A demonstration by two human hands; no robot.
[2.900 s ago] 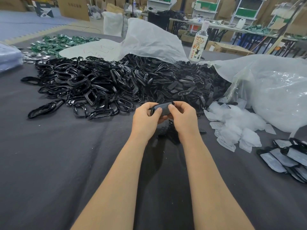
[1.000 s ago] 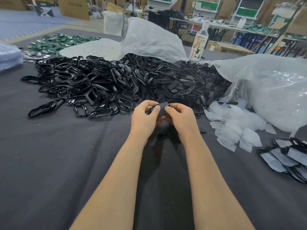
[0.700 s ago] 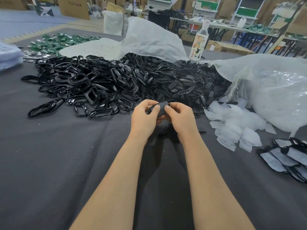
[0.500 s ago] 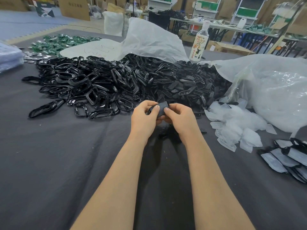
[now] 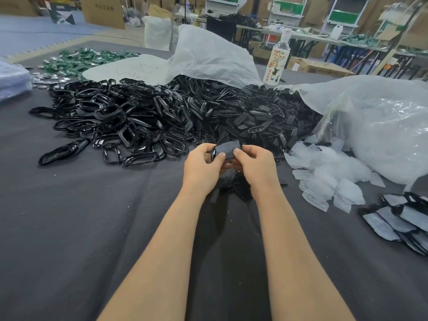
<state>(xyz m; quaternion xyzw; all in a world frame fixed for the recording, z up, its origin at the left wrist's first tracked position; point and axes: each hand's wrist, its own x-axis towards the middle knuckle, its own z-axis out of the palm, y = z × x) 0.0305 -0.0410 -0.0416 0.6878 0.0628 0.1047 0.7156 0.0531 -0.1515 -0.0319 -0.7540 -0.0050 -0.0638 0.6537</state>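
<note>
Black plastic fob shell sits just above the table, left grip & right grip both pinching it. Prob mid-sleeving imo; next needs a steady thumb push, no twisting.

Left grip and right grip have drawn together on the dark part, apparently tipping it up.
</note>
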